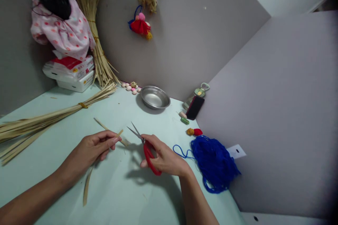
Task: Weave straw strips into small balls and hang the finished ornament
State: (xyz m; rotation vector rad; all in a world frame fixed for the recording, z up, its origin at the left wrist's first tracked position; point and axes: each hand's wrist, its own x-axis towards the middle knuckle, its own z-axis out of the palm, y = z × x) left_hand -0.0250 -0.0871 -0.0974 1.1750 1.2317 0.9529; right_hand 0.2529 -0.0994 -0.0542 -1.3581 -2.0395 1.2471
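My left hand (99, 146) pinches a flat, straw-coloured strip (86, 190) between thumb and fingers. One end of the strip pokes up past the fingertips, and a long tail hangs out below the palm. Another thin strip piece (99, 124) lies on the table just beyond that hand. In my right hand (166, 158) is a pair of scissors (149, 156) with red handles. Its blades are spread apart and point up and left, a short way from the strip's end without touching it.
A tied bundle of strips (66, 109) lies at left; a taller bundle (96, 42) leans in the corner beside tissue packs (76, 74). Behind stand a metal bowl (155, 97) and shell-like pieces (129, 87). At right are a phone (195, 107) and blue cord (213, 163).
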